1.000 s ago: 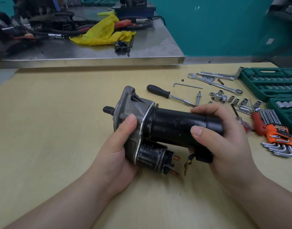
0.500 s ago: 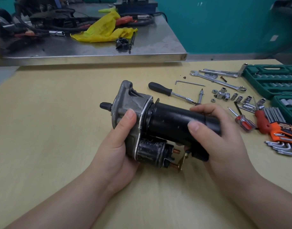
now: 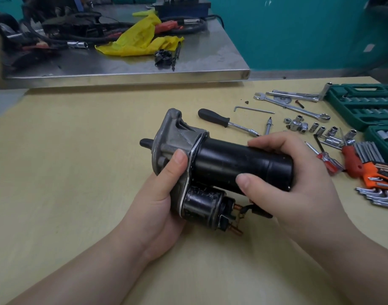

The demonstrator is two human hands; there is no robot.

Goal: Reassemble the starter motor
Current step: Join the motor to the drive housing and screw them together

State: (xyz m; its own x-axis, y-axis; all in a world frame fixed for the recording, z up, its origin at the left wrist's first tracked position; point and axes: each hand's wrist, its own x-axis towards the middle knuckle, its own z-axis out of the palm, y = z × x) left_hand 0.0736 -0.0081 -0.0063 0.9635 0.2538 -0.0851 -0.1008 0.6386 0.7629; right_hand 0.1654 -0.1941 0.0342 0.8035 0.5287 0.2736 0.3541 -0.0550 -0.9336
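No legible writing is seen on the starter motor (image 3: 221, 170), held above the surface (image 3: 78, 172), long axis left-right, nose leftward; left hand (image 3: 162, 201) and right hand (image 3: 298, 188) fingers are wrapped closed around it

A single head-worn wide-angle camera looks forward and down, close over both hands' grip on the starter motor (image 3: 221, 170); loose tools lie right of it, a steel bench beyond.
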